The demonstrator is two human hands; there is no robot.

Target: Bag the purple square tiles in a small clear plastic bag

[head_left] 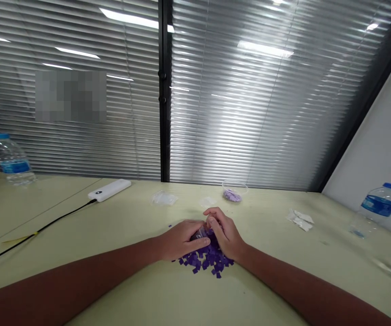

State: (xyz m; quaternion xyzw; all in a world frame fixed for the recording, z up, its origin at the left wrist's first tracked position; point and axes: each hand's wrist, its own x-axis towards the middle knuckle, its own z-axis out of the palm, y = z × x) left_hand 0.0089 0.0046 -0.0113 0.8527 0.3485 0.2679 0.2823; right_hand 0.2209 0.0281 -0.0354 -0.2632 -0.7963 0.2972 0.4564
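A loose heap of small, flat purple square pieces [209, 259] lies on the table in front of me. Over its left side, my left hand [183, 239] is curled round a small clear plastic bag [199, 233], with the thumb along its near side. My right hand [225, 233] is at the heap's right edge, its fingers bent inward and closed near the mouth of the bag. Whatever is between those fingertips is hidden. Purple pieces show between the two hands; how many are inside the bag I cannot tell.
Beyond my hands stand a clear round container [234, 186] with light purple pieces and some clear plastic bags [164, 198]. A white power bank [110, 190] with a black cable lies left. Crumpled white paper [300, 220] and water bottles [379, 206] are right; another bottle [14, 160] stands far left.
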